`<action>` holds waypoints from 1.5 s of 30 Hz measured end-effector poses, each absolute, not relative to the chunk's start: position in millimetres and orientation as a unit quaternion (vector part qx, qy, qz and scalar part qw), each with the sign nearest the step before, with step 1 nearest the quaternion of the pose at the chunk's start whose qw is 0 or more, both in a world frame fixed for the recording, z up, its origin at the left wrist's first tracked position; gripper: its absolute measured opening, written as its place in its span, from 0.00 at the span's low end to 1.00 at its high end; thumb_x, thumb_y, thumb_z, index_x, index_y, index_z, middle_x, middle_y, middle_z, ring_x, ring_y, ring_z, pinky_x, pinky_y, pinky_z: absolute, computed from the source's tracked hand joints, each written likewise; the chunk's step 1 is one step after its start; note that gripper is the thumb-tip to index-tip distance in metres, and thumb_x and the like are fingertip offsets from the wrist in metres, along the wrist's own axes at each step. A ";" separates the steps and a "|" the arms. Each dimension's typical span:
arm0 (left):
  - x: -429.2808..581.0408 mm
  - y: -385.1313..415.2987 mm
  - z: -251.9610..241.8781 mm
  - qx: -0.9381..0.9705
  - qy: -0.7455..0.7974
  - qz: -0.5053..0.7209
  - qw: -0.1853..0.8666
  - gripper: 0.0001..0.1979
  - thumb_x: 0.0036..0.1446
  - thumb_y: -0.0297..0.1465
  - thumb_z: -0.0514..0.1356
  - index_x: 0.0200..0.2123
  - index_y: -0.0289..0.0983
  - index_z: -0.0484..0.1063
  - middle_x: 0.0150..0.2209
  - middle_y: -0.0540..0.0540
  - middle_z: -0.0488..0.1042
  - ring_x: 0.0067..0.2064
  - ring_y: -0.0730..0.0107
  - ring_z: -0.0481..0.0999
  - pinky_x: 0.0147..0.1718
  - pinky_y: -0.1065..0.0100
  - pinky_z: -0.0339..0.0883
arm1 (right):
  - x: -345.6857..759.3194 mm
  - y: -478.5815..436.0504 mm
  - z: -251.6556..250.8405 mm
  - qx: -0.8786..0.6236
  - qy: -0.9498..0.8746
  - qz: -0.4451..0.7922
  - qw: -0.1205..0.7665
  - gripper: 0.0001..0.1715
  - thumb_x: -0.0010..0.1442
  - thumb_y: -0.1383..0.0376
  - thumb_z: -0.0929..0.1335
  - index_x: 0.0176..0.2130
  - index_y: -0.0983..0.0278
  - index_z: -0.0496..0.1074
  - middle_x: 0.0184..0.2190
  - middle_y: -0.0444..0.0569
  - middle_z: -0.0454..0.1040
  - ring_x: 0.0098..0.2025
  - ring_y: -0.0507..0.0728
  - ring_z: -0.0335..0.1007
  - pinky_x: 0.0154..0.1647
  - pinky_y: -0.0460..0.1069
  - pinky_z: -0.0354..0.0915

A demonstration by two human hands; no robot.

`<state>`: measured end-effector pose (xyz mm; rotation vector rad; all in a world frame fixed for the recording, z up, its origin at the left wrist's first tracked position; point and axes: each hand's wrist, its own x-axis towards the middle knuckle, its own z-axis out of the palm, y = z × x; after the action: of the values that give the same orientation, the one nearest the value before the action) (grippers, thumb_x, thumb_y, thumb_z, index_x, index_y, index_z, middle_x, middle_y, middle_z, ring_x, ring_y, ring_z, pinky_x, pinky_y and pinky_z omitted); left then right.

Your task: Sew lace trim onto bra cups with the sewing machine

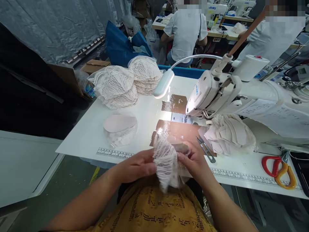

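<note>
On the left part of the white table (79,138), two lace stacks (113,83) stand side by side, and nearer to the person lies a pale cup (120,124) with a lace edge. Then comes the left hand (142,165), with its thumb and fingers closed on the left edge of the lace (165,162). This lace is between the two hands, in front of the person's body and at the near edge of the table. The right hand (194,161) pinches it from the right, near its upper part. The hands are near each other but do not touch. Behind them is the sewing machine (212,87). Just beside the right hand lie the snips (206,149), then a heap (228,133) of pale pieces, and at far right the scissors (280,169).
</note>
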<state>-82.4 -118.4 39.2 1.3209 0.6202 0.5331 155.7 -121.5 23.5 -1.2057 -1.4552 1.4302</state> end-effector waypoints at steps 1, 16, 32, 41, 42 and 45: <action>-77.2 -120.2 40.4 0.586 0.240 0.234 0.738 0.25 0.59 0.49 0.56 0.50 0.37 0.70 0.40 0.40 0.74 0.38 0.59 0.75 0.38 0.62 0.70 | 153.5 -120.3 21.1 -0.437 -0.529 0.637 0.351 0.13 0.57 0.54 0.69 0.36 0.61 0.71 0.30 0.46 0.73 0.31 0.55 0.68 0.33 0.49 0.65; -71.8 -81.3 39.6 0.668 0.330 0.267 0.611 0.32 0.53 0.37 0.65 0.61 0.41 0.64 0.50 0.40 0.72 0.51 0.58 0.71 0.49 0.60 0.67 | 152.6 -121.3 24.4 -0.318 -0.428 0.796 0.287 0.16 0.49 0.57 0.76 0.35 0.64 0.75 0.29 0.45 0.73 0.31 0.53 0.67 0.31 0.47 0.64; -55.1 -88.4 51.5 0.716 0.307 0.278 0.563 0.17 0.65 0.37 0.51 0.26 0.36 0.70 0.31 0.46 0.69 0.34 0.68 0.70 0.36 0.67 0.66 | 163.0 -116.9 15.1 -0.410 -0.595 0.534 0.440 0.14 0.62 0.62 0.67 0.48 0.50 0.75 0.46 0.45 0.76 0.48 0.57 0.71 0.49 0.52 0.66; -35.1 -99.9 31.6 0.678 0.389 0.404 0.475 0.20 0.66 0.38 0.50 0.21 0.37 0.57 0.24 0.51 0.58 0.26 0.74 0.59 0.25 0.70 0.56 | 166.4 -111.7 27.3 -0.426 -0.644 0.500 0.392 0.40 0.49 0.52 0.75 0.58 0.55 0.63 0.53 0.50 0.68 0.51 0.61 0.65 0.51 0.53 0.63; -35.6 -98.6 32.7 0.688 0.381 0.408 0.463 0.20 0.66 0.38 0.50 0.21 0.37 0.57 0.23 0.51 0.58 0.26 0.74 0.58 0.25 0.71 0.56 | 165.4 -110.3 28.4 -0.432 -0.644 0.511 0.371 0.38 0.48 0.55 0.76 0.56 0.56 0.65 0.49 0.49 0.71 0.48 0.59 0.67 0.49 0.52 0.64; -37.7 -92.3 34.7 0.722 0.353 0.427 0.414 0.18 0.65 0.35 0.52 0.22 0.36 0.61 0.23 0.52 0.58 0.24 0.75 0.58 0.23 0.72 0.54 | 162.4 -101.3 30.8 -0.423 -0.624 0.567 0.332 0.14 0.54 0.57 0.73 0.39 0.61 0.74 0.34 0.46 0.74 0.37 0.56 0.69 0.39 0.50 0.65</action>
<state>-37.7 -92.3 34.7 1.8155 0.8882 1.0727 162.4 -101.3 30.8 -1.1039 -1.6303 1.4817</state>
